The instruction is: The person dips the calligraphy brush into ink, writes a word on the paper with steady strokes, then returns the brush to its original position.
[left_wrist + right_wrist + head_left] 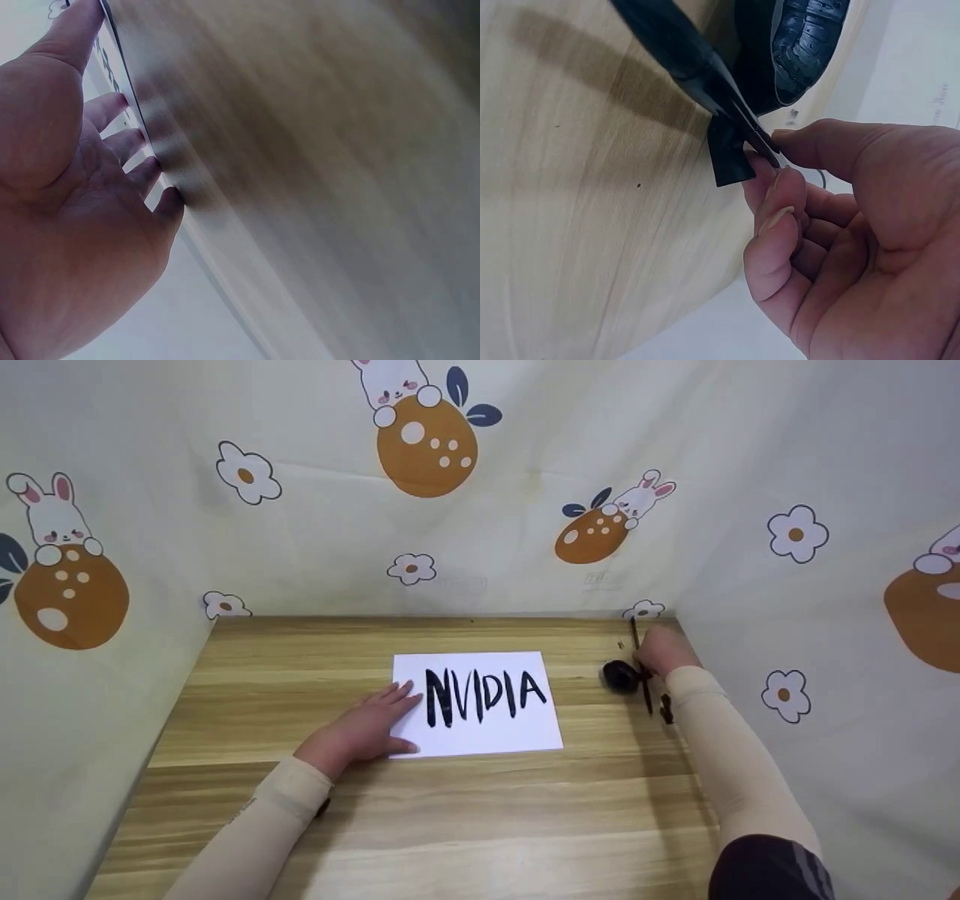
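Note:
A white sheet of paper (480, 741) lies on the table with "NVIDIA" written on it in thick black strokes. My left hand (367, 724) rests on the sheet's left edge, fingers spread; the left wrist view shows the palm of this hand (71, 172) low beside the table surface. At the far right, my right hand (666, 651) pinches a slim black brush (649, 701) between thumb and fingertips. In the right wrist view, the brush (679, 52) slants past a small black block (729, 154). Beside it stands a round black dish (619, 677), with a wet-looking dark inside.
The wooden table (480, 825) meets a patterned cloth (315, 532) at the back and sides. A small black object (667, 709) lies near the right wrist. Tiny dark marks (620, 645) show on the table behind the dish.

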Motion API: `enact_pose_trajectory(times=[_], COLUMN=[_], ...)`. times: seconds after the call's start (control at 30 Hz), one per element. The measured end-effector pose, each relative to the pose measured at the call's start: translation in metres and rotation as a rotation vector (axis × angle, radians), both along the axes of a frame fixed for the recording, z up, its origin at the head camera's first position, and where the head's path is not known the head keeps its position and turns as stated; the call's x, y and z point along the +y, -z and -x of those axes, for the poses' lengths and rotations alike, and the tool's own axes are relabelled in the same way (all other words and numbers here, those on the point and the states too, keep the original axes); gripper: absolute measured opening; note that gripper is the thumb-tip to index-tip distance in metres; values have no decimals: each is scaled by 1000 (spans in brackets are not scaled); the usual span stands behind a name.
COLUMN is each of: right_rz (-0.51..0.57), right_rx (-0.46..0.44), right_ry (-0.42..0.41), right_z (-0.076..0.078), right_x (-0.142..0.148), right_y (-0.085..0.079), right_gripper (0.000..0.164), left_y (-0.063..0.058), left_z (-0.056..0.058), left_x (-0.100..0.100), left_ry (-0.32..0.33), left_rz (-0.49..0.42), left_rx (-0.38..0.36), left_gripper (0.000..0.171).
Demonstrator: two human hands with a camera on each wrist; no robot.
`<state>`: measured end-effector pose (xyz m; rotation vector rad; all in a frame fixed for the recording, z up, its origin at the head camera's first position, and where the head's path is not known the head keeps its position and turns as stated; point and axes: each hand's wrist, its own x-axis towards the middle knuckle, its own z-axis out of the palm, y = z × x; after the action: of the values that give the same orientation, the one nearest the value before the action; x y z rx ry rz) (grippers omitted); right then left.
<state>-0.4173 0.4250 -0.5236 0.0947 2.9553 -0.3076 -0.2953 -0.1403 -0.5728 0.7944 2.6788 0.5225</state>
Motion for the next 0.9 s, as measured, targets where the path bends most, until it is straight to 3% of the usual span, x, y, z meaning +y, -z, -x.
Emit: enact_pose_trajectory(times=[0.27, 0.5, 0.53, 0.57, 0.73, 0.77, 0.8, 0.9], right_rz=[27, 188, 239, 264, 393, 392, 415, 453], right_rx=[-23, -36, -25, -27, -18, -27, -23, -6], right_ry=[33, 78, 67, 70, 128, 153, 162, 151], right_z=[-1, 8, 15, 15, 0, -12, -16, -27], right_x=[1, 9, 20, 21, 18, 7, 5, -2], right_y=[3, 6, 15, 14, 4, -8, -10, -16], right_gripper=[26, 28, 32, 34, 34, 32, 32, 35], left_y=[0, 0, 0, -1, -6, -7, -9, -11], left_z=[0, 1, 2, 2, 3, 4, 4, 4], left_x=[-1, -2, -2, -2, 0, 1, 2, 3], left_ry=[21, 21, 23, 22, -1, -8, -11, -14], left_rz=[-28, -23, -20, -14, -12, -12, -17, -7], left_rx=[4, 1, 1, -1, -21, -26, -27, -24], left_gripper=[93, 94, 94, 94, 95, 95, 95, 96])
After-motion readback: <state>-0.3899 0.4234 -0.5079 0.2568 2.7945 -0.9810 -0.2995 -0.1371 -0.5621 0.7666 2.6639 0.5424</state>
